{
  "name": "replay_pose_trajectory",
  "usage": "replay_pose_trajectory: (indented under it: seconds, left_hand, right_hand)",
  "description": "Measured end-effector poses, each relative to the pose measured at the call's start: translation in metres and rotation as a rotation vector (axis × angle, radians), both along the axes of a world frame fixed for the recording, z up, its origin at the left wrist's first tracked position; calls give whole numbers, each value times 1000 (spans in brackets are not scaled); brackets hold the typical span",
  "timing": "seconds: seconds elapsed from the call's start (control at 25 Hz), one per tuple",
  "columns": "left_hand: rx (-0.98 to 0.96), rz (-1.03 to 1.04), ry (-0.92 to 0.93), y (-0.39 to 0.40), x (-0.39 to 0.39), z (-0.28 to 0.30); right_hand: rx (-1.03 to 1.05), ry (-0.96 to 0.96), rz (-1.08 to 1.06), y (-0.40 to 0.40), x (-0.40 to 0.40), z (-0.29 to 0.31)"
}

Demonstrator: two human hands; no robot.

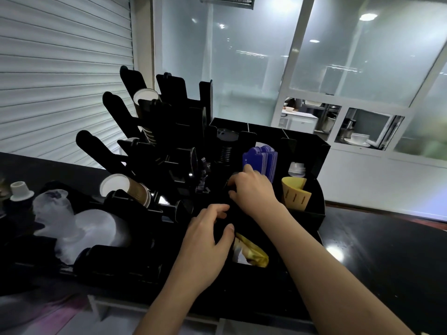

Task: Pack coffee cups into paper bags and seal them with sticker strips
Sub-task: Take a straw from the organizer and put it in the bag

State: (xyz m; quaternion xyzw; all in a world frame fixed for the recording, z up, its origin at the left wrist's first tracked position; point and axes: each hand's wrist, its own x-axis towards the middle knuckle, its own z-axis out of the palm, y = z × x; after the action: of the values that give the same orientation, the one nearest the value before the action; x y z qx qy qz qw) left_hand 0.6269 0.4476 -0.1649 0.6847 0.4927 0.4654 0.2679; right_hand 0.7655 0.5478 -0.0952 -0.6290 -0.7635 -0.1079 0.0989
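From the head camera we see no brand we can read: the yellow sleeves (296, 193) in the right compartment of the black organizer (312, 213) carry small dark print, too small to make out. Our left hand (209, 234) curls over a dark edge at the organizer's front, thumb and fingers bent round it, though the black surface hides exactly what it grips. Our right hand (251, 187) reaches deeper in, fingers bent down into a dark compartment just beside the blue cards (262, 160); we cannot tell whether it holds anything. Paper cups (127, 189) lie stacked in the slanted black racks to the left, well apart from both hands. A crumpled yellow wrapper (254, 252) sits just under the left thumb. The black counter (387, 250) lies bare to the right of the organizer, up to its far edge.
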Motion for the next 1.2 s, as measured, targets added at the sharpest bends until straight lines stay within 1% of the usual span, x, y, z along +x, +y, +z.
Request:
replay_pose_trajectory:
  seconds: [0.12, 0.32, 0.4, 0.64, 0.76, 0.92, 1.0, 1.12, 1.2]
  left_hand:
    - [-4, -2, 3, 1, 0, -3]
    - [-1, 1, 0, 1, -2, -5]
    - [-1, 3, 0, 1, -1, -5]
    - [-8, -11, 1, -2, -2, -2]
    - [-4, -6, 1, -3, -3, -1]
    - [-16, -20, -5, -6, -2, 0]
    - [-17, -24, -8, -7, -3, 0]
    - [-14, -21, -11, -7, -4, 1]
    - [-13, -27, -8, -8, -3, 2]
  right_hand:
    - [0, -8, -7, 4, -4, 2]
    - [20, 69, 50, -1, 1, 3]
    - [27, 53, 70, -4, 3, 7]
    - [-22, -73, 96, -14, 7, 14]
    - [-62, -37, 104, -19, 10, 13]
    - [-40, -39, 105, -23, 6, 7]
    - [-30, 31, 102, -26, 9, 7]
    - [11, 262, 100, -32, 16, 9]
    - [69, 383, 104, -36, 18, 11]
